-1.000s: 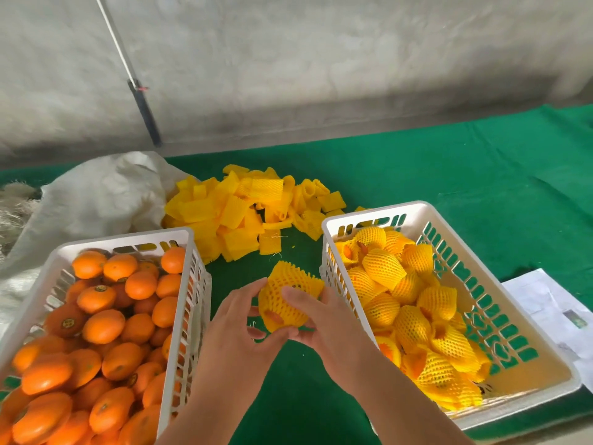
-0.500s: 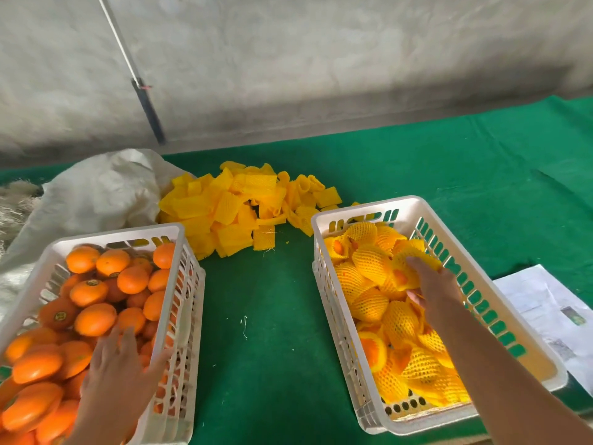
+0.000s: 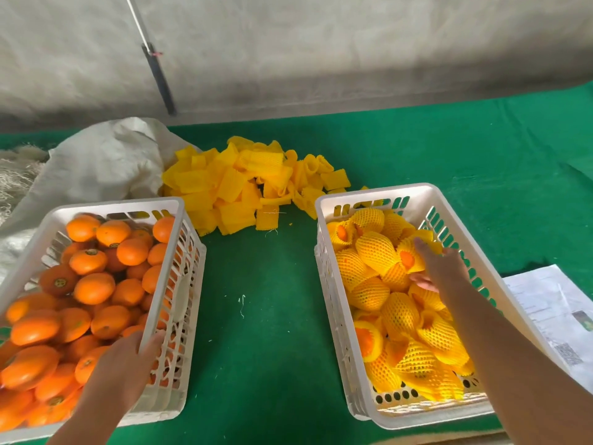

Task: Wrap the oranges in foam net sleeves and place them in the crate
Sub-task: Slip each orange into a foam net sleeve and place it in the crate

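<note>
Green cloth [image 3: 266,316]: L hand [image 3: 123,364] fingers loose over oranges [image 3: 94,287]; R hand [image 3: 441,268] fingers relaxed in crate [image 3: 324,284].

Your bare oranges [image 3: 93,287] fill the white left crate [image 3: 179,207], piled loose. Yellow foam sleeves [image 3: 247,187] lie heaped flat on the green cloth between and behind both crates. Wrapped oranges [image 3: 375,252] are packed in the white right crate [image 3: 321,203], some ends showing orange.
</note>
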